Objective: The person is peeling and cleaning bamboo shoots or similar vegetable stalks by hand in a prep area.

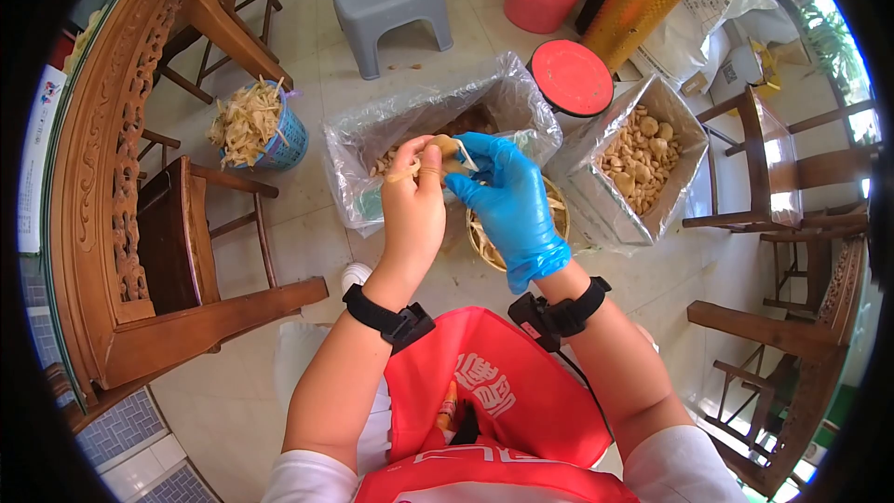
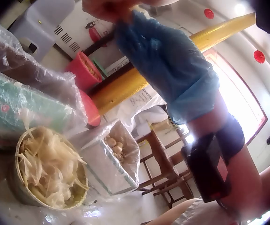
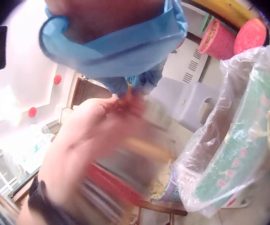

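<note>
The bare left hand pinches a small brownish piece with bent fingers and thumb. The right hand, in a blue glove, holds the other side of this piece, also with bent fingers. The piece is above the plastic-lined box, near the round container with pale peels.

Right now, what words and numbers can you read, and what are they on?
None that I can read for sure.
White characters on the red apron: too warped.
Red marks on the green panel: too blurred.
Print on the white sack: too small.
Marks on the white box at far left: too small.
</note>
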